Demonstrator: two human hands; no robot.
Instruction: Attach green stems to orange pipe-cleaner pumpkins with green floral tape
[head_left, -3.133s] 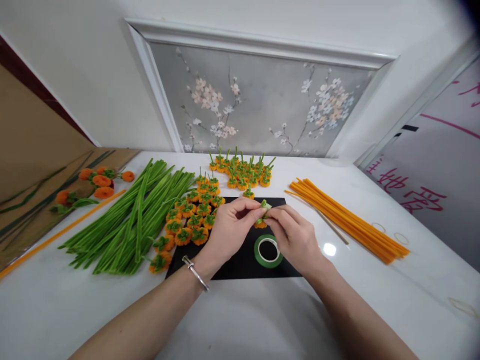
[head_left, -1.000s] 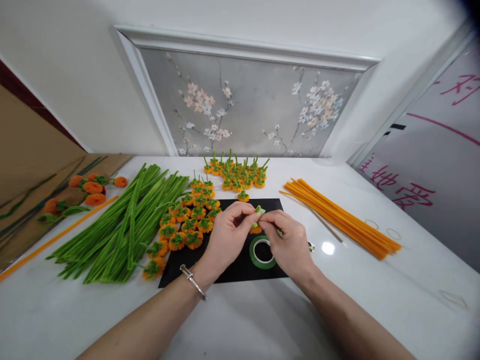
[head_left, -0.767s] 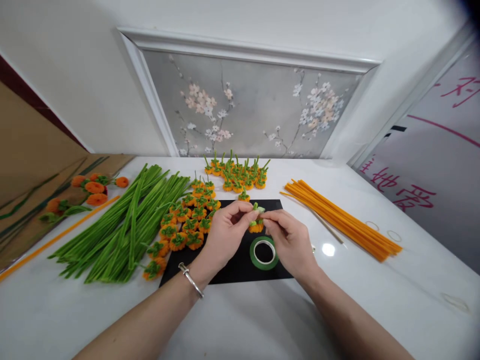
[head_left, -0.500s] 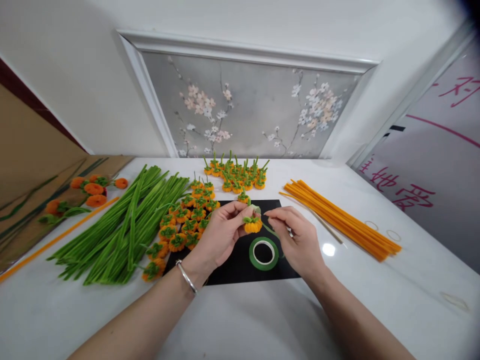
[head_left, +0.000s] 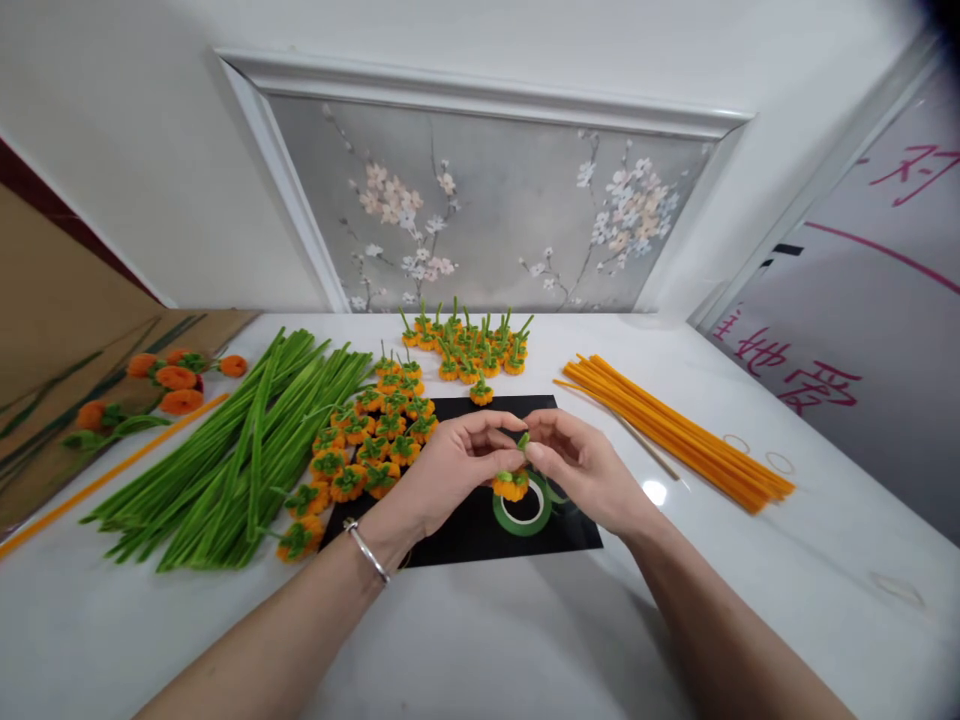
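Note:
Above a black mat (head_left: 442,545), both hands meet at a small orange pipe-cleaner pumpkin (head_left: 511,488) with green leaves and a short stem. My left hand (head_left: 454,470) is closed on it, with thumb and fingers at its leafy top. My right hand (head_left: 581,465) pinches at the green stem (head_left: 523,441) from the other side; light green tape appears to be at the fingertips, mostly hidden. Just below and behind the pumpkin, a roll of green floral tape (head_left: 504,521) lies flat on the mat, partly covered by it.
Several finished pumpkins (head_left: 390,425) crowd left of the hands, and more with upright stems (head_left: 469,355) stand behind. Green pipe cleaners (head_left: 247,450) lie left, orange ones (head_left: 675,430) right. Orange flowers (head_left: 177,377) rest on cardboard at far left.
My right hand has moved left, from holding the tape apart to touching the pumpkin's stem. The pumpkin has dropped slightly lower, now overlapping the tape roll.

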